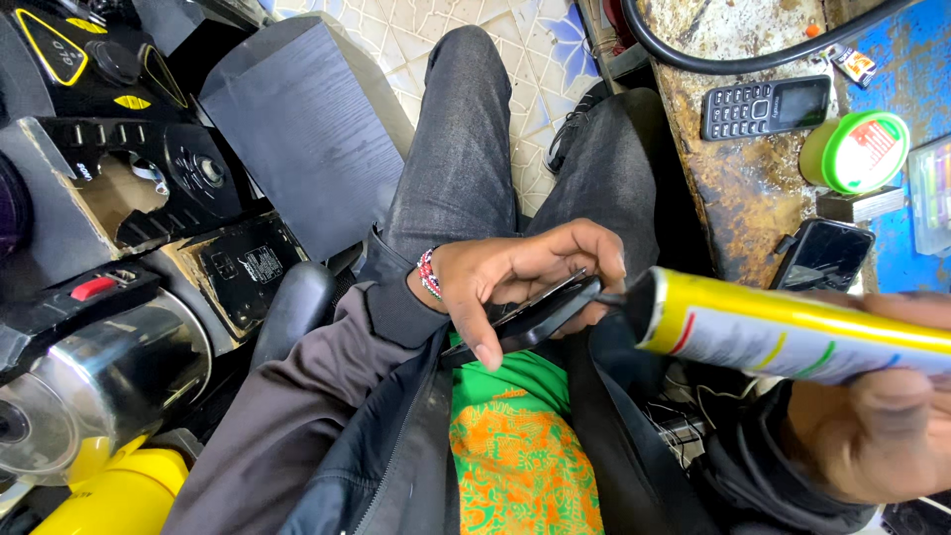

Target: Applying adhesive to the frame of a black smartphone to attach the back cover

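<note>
Above lap, fingers (584,260) wrap phone (535,315).

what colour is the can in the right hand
The spray can in the right hand is yellow with a white lower band, seen in the head view.

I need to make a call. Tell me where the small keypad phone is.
In the head view, the keypad phone lies upper right on the rusty workbench, just left of the green tape roll and below the black hose.
</note>
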